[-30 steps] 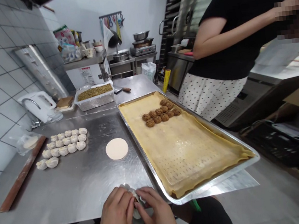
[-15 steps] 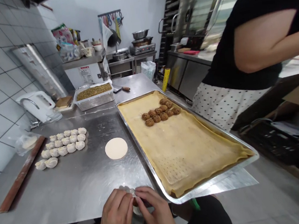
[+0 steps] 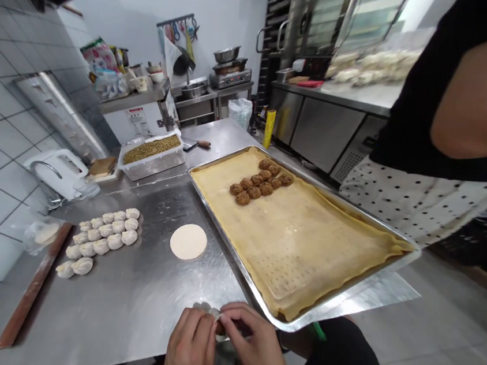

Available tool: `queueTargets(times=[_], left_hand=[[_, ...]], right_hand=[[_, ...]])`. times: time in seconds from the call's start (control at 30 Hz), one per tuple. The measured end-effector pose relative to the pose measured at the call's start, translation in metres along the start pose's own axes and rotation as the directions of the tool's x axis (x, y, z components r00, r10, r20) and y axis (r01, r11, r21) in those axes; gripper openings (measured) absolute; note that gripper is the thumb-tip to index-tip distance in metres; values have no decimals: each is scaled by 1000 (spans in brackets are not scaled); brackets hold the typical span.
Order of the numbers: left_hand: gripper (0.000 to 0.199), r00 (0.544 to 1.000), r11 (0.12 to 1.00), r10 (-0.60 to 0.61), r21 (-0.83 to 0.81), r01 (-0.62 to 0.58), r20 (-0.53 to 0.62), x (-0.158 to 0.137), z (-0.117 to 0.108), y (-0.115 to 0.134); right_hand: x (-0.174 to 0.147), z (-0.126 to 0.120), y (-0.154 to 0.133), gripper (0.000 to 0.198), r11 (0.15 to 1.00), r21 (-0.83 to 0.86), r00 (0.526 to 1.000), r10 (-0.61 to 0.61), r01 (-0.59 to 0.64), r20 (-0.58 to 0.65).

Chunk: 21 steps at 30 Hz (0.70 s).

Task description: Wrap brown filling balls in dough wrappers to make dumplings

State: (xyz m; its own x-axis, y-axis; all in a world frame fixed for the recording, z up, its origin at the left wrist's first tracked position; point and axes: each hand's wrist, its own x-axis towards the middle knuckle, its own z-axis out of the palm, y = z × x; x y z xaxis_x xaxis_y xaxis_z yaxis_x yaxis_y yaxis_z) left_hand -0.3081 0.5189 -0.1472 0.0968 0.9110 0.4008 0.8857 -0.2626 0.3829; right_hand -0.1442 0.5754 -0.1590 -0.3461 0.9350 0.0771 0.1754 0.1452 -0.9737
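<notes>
At the table's near edge, my left hand (image 3: 189,342) and my right hand (image 3: 254,337) meet with fingertips closed on a small dough wrapper with a brown ball of filling (image 3: 219,327) partly showing. Much of the wrapper is hidden behind my fingers. Beyond my hands, a flat round wrapper (image 3: 189,241) lies on the steel table (image 3: 158,284). Several brown filling balls (image 3: 254,192) sit grouped at the far part of a metal tray (image 3: 256,300), on its yellowish sheet (image 3: 327,237). Several pale dough pieces (image 3: 114,241) stand in rows to the left.
A reddish wooden stick (image 3: 37,285) lies along the left side. Farther back are a white kettle (image 3: 60,174), a tub of greenish-brown grains (image 3: 151,157) and a scraper (image 3: 198,143). A person in a black top (image 3: 470,100) stands right, beyond the tray.
The person on the right has moved farther right, uncovering more of the back counter. My right fingers have shifted slightly at the wrapper; my left hand stays nearly in place.
</notes>
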Motion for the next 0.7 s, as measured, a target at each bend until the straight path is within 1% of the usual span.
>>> queueTargets(times=[0.1,0.13,0.17,0.2,0.27,0.3,0.33,0.37,0.47,0.5,0.53,0.57,0.63,0.7], left_hand=[[33,999,999,30,40,-30,15,0,-2,1],[33,999,998,38,41,-38,18,0,-2,1],[31,999,999,40,33,-40,20,0,-2,1],[27,999,999,33,20,-34,22,0,-2,1],[20,1000,1000,13,3,-13,22,1,-2,2],[19,1000,1000,5,1,-5,21,1,-2,2],[19,1000,1000,0,4,-1,16,1,-2,3],[20,1000,1000,-2,11,2,11,1,-2,3],[32,999,999,17,32,-18,30,1,-4,1],[34,999,999,18,33,-20,38,1,-4,1],[33,999,999,18,29,-19,46,0,-4,0],[28,999,1000,14,23,-16,53,0,-4,0],[21,999,1000,2,23,-3,42,0,-2,1],[19,1000,999,-5,43,4,27,0,-1,2]], right_hand=[[-3,1,2,24,989,-52,988,-133,137,78],[-4,1,3,26,982,-75,982,-164,172,97],[-4,1,4,27,980,-90,981,-170,178,97],[-4,1,4,25,984,-94,986,-146,153,82],[-2,1,2,19,996,-69,998,-50,51,25],[-1,1,1,21,999,-45,1000,-4,5,6],[0,1,0,23,999,-25,1000,20,-20,-1],[0,2,-1,24,1000,-16,1000,14,-14,5],[-4,2,3,24,991,-62,991,-116,120,65],[-5,2,5,26,984,-86,985,-150,157,79],[-5,2,7,28,980,-103,983,-161,169,82],[-5,2,8,26,983,-107,987,-145,152,73],[-2,2,6,19,995,-75,998,-58,59,19],[2,3,0,22,999,-12,999,33,-33,-25]])
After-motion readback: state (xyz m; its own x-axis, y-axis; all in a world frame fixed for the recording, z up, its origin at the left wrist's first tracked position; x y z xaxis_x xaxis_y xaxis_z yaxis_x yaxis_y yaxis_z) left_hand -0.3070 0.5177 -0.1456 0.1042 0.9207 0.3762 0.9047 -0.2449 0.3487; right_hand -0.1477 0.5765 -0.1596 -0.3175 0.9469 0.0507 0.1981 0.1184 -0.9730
